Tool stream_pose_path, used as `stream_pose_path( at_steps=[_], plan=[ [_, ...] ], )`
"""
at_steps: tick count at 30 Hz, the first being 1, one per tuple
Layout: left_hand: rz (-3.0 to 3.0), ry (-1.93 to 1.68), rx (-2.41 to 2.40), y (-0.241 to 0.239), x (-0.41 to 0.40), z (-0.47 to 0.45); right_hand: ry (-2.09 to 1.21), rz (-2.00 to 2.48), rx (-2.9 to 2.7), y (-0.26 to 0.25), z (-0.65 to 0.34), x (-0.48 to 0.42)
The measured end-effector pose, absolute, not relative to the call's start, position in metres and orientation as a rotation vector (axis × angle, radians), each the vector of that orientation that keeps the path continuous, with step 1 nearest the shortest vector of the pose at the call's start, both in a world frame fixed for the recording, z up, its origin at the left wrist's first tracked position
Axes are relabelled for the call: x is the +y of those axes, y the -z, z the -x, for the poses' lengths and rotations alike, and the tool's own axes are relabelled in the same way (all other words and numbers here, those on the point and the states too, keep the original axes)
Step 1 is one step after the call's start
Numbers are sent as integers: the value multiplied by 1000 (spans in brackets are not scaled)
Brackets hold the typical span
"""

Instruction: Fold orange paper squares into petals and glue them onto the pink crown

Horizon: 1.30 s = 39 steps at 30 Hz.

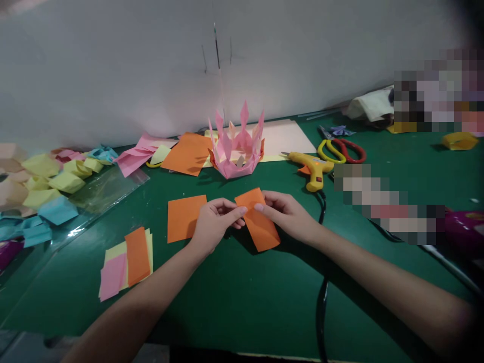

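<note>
A folded orange paper strip is held above the green table by both hands. My left hand pinches its left edge with thumb and fingers closed. My right hand grips the strip's upper right edge, thumb on top. An orange paper square lies flat just left of my left hand. Behind the hands stands a pink and orange folded paper crown.
A yellow glue gun with a black cable lies right of the crown, and scissors lie behind it. A small stack of folded pink, yellow and orange papers sits front left. Several folded coloured pieces pile at far left.
</note>
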<state>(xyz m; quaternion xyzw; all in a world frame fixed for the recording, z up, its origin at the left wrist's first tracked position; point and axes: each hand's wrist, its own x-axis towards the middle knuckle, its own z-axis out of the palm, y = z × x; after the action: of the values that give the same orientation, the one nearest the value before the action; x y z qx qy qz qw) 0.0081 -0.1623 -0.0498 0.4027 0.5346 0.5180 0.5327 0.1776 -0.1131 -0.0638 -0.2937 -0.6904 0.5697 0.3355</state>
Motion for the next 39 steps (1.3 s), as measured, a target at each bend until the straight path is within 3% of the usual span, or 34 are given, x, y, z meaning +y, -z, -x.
stream_pose_path(
  at_steps=[7,31,39],
  plan=[
    [-1013,-1168,1279,49,-164,-9,-1271,834,-1757,65,-177,-114],
    [-1005,-1010,1231,50,-166,-12,-1192,844,-1656,72,-179,-112],
    [-1028,-1134,1266,50,-164,-11,-1255,869,-1693,67,-178,-114]
  ],
)
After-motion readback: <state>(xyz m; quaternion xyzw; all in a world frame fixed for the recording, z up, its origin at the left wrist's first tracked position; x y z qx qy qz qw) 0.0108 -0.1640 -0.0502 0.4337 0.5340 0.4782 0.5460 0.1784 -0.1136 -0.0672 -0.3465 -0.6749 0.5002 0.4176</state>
